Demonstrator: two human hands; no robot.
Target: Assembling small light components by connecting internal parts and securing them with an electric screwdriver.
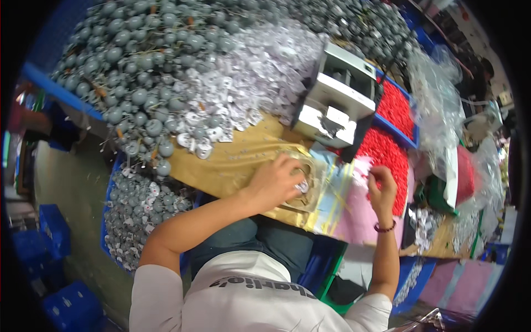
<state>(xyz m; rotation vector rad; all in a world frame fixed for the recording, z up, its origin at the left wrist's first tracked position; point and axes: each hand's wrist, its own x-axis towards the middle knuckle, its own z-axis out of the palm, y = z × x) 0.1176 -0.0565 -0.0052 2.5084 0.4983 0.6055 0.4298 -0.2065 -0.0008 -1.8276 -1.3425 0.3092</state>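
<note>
My left hand is over a round-hollowed fixture taped to the table. Its fingers are curled around a small white and silvery piece, whose exact kind does not show. Off to the right, my right hand hovers beside a heap of small red parts, thumb and fingertips pinched together. Whatever may be between those fingertips is too small to make out. A dark bead bracelet circles my right wrist.
A white and grey machine stands beyond my hands. Grey round parts and white pieces are heaped at the far left and middle. A blue bin with similar parts stands at left. Clear plastic bags hang at right.
</note>
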